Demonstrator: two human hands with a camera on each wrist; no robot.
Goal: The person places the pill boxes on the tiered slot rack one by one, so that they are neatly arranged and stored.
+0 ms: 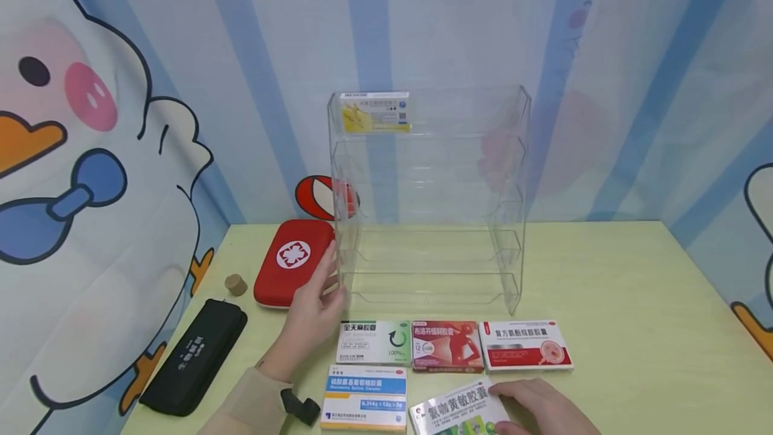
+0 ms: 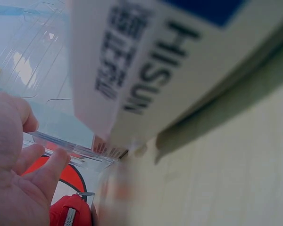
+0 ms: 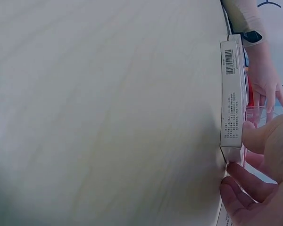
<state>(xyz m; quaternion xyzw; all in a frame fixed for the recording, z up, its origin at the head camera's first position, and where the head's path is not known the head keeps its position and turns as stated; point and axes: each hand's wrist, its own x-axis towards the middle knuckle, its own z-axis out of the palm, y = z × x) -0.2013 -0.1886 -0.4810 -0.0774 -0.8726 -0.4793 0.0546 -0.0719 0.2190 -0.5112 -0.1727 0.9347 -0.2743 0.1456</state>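
Observation:
My right hand (image 1: pixel 541 408) pinches the right end of a white-and-green medicine box (image 1: pixel 457 410), which lies askew at the near edge of the head view. In the right wrist view, the thumb is on the box's (image 3: pixel 231 94) upper edge and the fingers are at its end. At the lower left side of a clear tiered display rack (image 1: pixel 425 274) is my left hand (image 1: pixel 312 314), its fingers loosely extended against the side panel. A yellow-and-white medicine box (image 1: pixel 376 113) stands in the rack's top tier, at the left.
Before the rack lie a green-and-white box (image 1: pixel 373 342), a red box (image 1: pixel 447 346), a red-and-white box (image 1: pixel 525 346) and a blue-and-white box (image 1: pixel 365 397). A red first-aid case (image 1: pixel 294 264), a cork stopper (image 1: pixel 235 284) and a black zip pouch (image 1: pixel 194 358) are at left.

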